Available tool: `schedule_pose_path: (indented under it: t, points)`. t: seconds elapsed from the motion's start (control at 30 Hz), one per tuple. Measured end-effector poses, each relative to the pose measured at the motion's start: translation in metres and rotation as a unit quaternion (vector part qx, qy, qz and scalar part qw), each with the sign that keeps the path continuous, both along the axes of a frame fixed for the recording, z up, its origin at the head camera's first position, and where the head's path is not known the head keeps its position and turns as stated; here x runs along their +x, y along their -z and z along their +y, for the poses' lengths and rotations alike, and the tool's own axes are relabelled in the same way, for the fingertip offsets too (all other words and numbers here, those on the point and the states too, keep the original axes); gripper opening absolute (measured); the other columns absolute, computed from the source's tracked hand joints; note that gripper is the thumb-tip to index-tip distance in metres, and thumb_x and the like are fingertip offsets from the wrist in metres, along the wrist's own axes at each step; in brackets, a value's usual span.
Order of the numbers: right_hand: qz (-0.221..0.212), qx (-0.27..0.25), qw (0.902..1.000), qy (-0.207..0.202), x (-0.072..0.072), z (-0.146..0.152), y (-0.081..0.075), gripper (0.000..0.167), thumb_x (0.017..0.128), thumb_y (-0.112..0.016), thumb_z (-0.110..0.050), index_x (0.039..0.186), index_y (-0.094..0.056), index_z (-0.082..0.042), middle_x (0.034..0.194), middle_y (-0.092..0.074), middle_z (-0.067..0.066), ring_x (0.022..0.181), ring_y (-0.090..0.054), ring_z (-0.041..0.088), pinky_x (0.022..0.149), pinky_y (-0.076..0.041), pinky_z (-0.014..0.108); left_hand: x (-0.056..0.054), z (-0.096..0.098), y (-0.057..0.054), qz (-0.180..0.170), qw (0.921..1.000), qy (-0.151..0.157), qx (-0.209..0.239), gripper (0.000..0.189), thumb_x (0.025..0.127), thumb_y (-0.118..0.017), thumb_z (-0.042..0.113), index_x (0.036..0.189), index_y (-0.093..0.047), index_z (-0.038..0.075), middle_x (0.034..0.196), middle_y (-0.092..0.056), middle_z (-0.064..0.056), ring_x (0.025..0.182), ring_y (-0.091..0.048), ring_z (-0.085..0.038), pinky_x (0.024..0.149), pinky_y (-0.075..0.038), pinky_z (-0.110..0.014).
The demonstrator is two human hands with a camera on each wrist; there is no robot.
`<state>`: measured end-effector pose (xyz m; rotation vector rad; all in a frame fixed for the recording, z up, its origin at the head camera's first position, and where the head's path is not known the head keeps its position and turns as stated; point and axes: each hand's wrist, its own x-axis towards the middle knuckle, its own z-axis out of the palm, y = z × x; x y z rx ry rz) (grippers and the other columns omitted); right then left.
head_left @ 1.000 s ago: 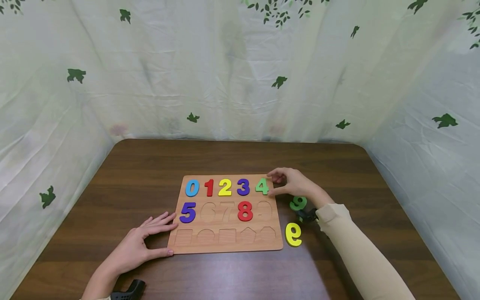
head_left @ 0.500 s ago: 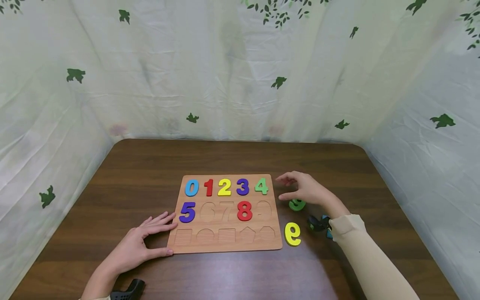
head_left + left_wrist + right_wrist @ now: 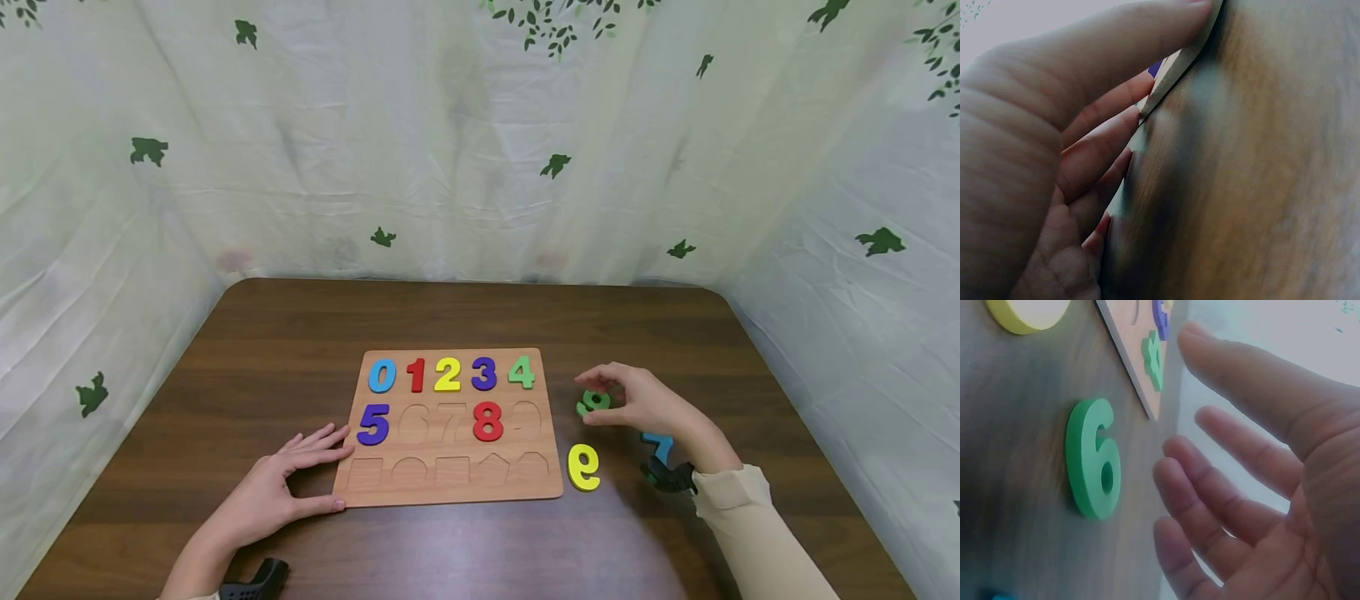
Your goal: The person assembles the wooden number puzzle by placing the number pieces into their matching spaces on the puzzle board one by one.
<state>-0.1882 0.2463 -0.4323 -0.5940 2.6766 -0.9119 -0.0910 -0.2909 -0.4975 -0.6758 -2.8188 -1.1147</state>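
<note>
My left hand (image 3: 279,482) lies at the left edge of the wooden number board (image 3: 457,493), its fingers extended onto it and the thumb at the lower corner. Seated in the board are several coloured numbers, among them the green 4 (image 3: 522,372), purple 5 (image 3: 373,425) and red 8 (image 3: 488,422). Right of the board, my right hand (image 3: 651,406) reaches over a loose green number (image 3: 597,402), fingers spread from thumb. The right wrist view shows this green number (image 3: 1102,465) lying on the table, apart from the fingertips.
A loose yellow number (image 3: 582,467) lies just off the board's right edge. Partly under my right wrist is a blue 7 (image 3: 660,444). The brown table (image 3: 465,317) ends at a pale leaf-print curtain (image 3: 465,192). Black cameras (image 3: 258,579) sit on both wrists.
My right hand has left the green 4 at the board's upper right and moved right and nearer, over the green number. The blue 7 has come into sight. The left hand stays put.
</note>
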Motion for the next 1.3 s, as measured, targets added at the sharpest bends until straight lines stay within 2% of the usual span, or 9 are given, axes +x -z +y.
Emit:
schedule_pose_path:
  t: [0.17,0.37,0.5,0.73,0.9,1.1,1.3]
  points:
    - [0.01,0.002,0.9999,-0.006,0.018,0.009,-0.001,0.058,0.089,-0.09,-0.033,0.139,-0.069,-0.013,0.126,-0.072,0.004,0.115,-0.064,0.025,0.091,-0.057,0.042,0.0,0.001,-0.002,-0.002,1.0,0.0,0.001,0.066,0.082,-0.092,0.046,0.142,-0.072,0.026,0.159,-0.059,-0.011,0.149,-0.026,0.025,0.119,-0.008,0.005]
    - [-0.004,-0.017,0.9994,-0.031,0.037,0.01,0.002,0.061,0.085,-0.093,-0.031,0.139,-0.069,-0.014,0.13,-0.073,0.003,0.116,-0.065,0.026,0.093,-0.059,0.039,0.001,0.001,-0.002,-0.001,1.0,-0.001,-0.003,0.066,0.081,-0.092,0.047,0.141,-0.073,0.026,0.159,-0.059,-0.011,0.148,-0.025,0.026,0.119,-0.008,0.005]
    - [-0.013,-0.022,0.9985,-0.048,0.046,0.006,0.007,0.063,0.084,-0.094,-0.03,0.14,-0.069,-0.015,0.128,-0.072,0.003,0.112,-0.064,0.024,0.089,-0.057,0.034,0.001,0.001,-0.001,-0.001,1.0,-0.002,-0.003,0.066,0.081,-0.092,0.046,0.141,-0.073,0.026,0.159,-0.059,-0.011,0.148,-0.025,0.026,0.119,-0.008,0.005]
    - [-0.012,-0.007,0.9991,-0.041,0.063,-0.002,0.016,0.062,0.08,-0.096,-0.037,0.136,-0.072,-0.023,0.126,-0.067,-0.002,0.109,-0.063,0.016,0.09,-0.057,0.03,0.0,0.001,0.0,0.0,1.0,-0.003,-0.005,0.067,0.081,-0.092,0.046,0.141,-0.073,0.026,0.159,-0.06,-0.01,0.148,-0.025,0.026,0.119,-0.008,0.005]
    - [-0.004,-0.003,0.9995,-0.03,0.069,-0.004,0.022,0.065,0.08,-0.096,-0.041,0.137,-0.071,-0.023,0.128,-0.065,-0.002,0.109,-0.061,0.015,0.093,-0.057,0.031,-0.001,0.0,0.002,0.0,1.0,-0.003,-0.006,0.067,0.081,-0.092,0.047,0.141,-0.073,0.027,0.159,-0.06,-0.01,0.148,-0.025,0.026,0.119,-0.008,0.005]
    - [-0.001,-0.007,0.9996,-0.027,0.071,-0.004,0.026,0.066,0.08,-0.097,-0.036,0.138,-0.07,-0.023,0.13,-0.064,0.0,0.11,-0.06,0.016,0.093,-0.057,0.03,-0.001,0.0,0.002,0.0,1.0,-0.002,-0.003,0.067,0.081,-0.093,0.046,0.141,-0.073,0.027,0.159,-0.06,-0.01,0.148,-0.025,0.026,0.119,-0.008,0.005]
    - [0.002,-0.012,0.9995,-0.028,0.068,0.0,0.024,0.061,0.083,-0.095,-0.035,0.138,-0.071,-0.022,0.125,-0.064,0.0,0.108,-0.06,0.016,0.089,-0.057,0.029,0.0,0.001,0.0,-0.002,1.0,-0.002,-0.001,0.067,0.081,-0.092,0.046,0.141,-0.073,0.026,0.158,-0.06,-0.011,0.148,-0.025,0.026,0.119,-0.008,0.005]
